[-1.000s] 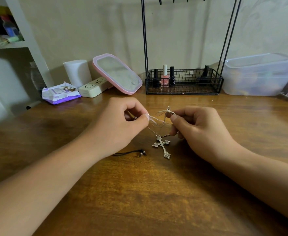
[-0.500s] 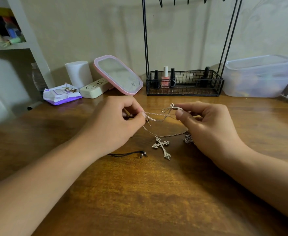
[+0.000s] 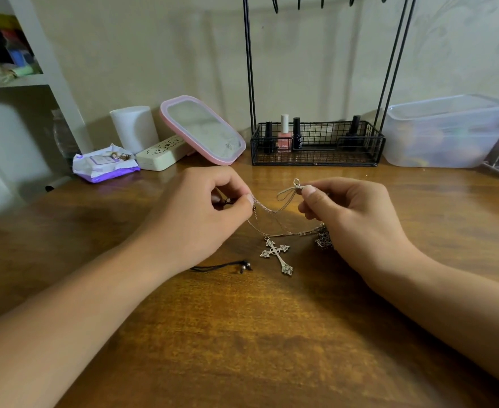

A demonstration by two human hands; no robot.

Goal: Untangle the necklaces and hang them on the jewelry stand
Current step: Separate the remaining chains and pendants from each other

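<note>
Right now the tangle of thin silver chain necklaces [image 3: 274, 219] hangs stretched between two hands just above the brown wooden tabletop [image 3: 242, 334]. Its strands sag in shallow loops, several crossing one another, and which strand belongs to which necklace cannot be told. An ornate silver cross pendant [image 3: 277, 256] dangles from the lowest loop and lies on the wood; a second, darker filigree pendant [image 3: 323, 240] shows partly behind the right hand. The left hand [image 3: 201, 216] pinches a chain end between thumb and forefinger, its other fingers curled. The right hand [image 3: 351, 219] pinches a small looped strand with a ring clasp [image 3: 297, 182] at its top. A thin black cord with two metal bead ends [image 3: 227, 265] lies on the table near the left wrist (apart from the silver chains).

Compared with half a second ago, the hands sit slightly farther apart and the strands between them are drawn a little more open; a second ago the hands were almost touching and the filigree pendant was hidden.

Behind, the black wire jewelry stand [image 3: 316, 148] rises from its basket base, which holds nail polish bottles [image 3: 284, 134].
</note>
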